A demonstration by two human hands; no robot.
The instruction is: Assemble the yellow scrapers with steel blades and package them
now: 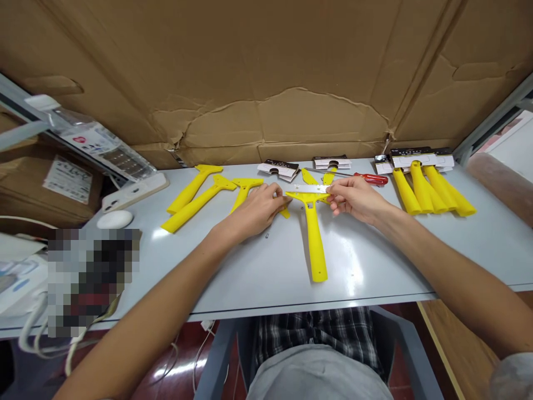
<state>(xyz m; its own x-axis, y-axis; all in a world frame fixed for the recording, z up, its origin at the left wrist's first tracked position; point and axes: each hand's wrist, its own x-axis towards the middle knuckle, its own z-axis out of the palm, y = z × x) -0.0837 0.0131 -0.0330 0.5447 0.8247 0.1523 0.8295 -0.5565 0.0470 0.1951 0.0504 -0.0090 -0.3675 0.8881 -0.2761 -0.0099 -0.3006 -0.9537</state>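
A yellow T-shaped scraper handle lies on the table with its wide head pointing away from me. Along that head rests a flat, shiny metal blade. My right hand pinches the blade's right end, at the corner of the head. Just left of the head, my left hand is closed with its fingertips drawn together; whatever they hold is too small or hidden to tell. Below that hand lies a tiny screw. Other yellow pieces are partly hidden behind the head.
Yellow handles lie at the left, and several more with card packaging at the right. A red screwdriver and folded cards sit behind my hands. A power strip, white mouse and plastic bottle are far left. Cardboard walls the back.
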